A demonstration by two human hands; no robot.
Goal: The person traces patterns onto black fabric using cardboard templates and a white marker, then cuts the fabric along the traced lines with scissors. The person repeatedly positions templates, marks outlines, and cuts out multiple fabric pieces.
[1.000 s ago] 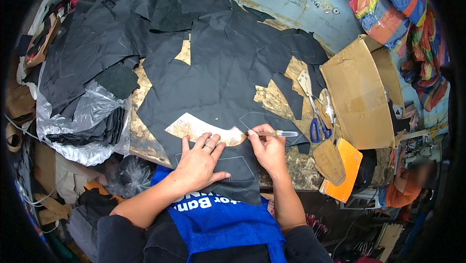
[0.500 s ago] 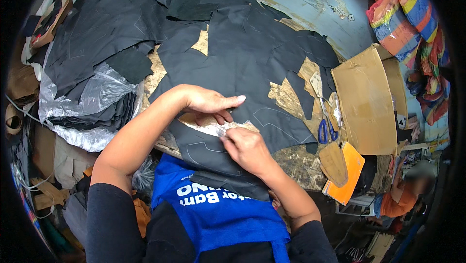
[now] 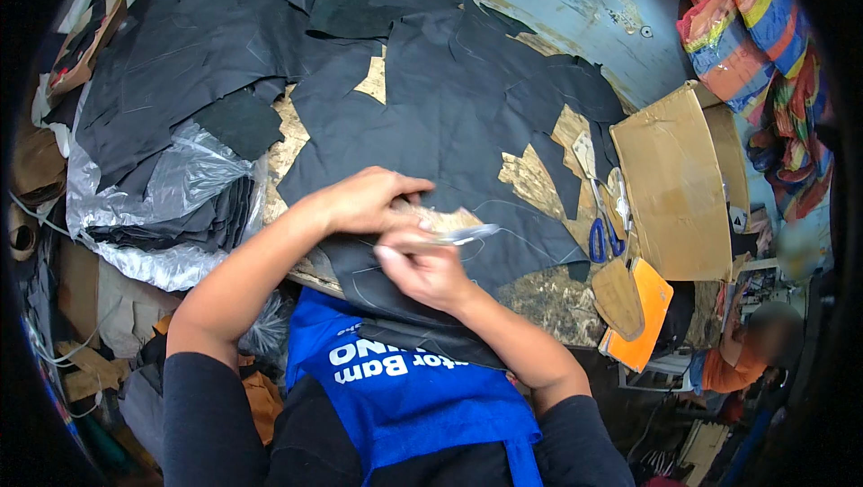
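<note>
Black leather (image 3: 476, 136), marked with thin pale outlines, covers the bench in front of me. My left hand (image 3: 364, 204) is over it, fingers closed on a narrow tan cutting template (image 3: 454, 217). Motion blurs the template, and my hands hide much of it. Just below, my right hand (image 3: 422, 267) grips a slim whitish pen (image 3: 469, 233), which points right and is also blurred. Whether the pen touches the template cannot be made out. A curved pale line runs across the leather to the right of my hands.
Scissors with blue handles (image 3: 597, 240) lie at the right, by an orange notebook (image 3: 654, 312) with a brown template (image 3: 618, 298) on it. A cardboard box (image 3: 674, 190) stands beyond. Plastic-wrapped black pieces (image 3: 193, 217) are at left. Another person (image 3: 733, 361) sits far right.
The template has shifted away from me, with my left hand moving on it. My right hand has moved slightly left, and the pen now shows clear of the fingers, pointing right.
</note>
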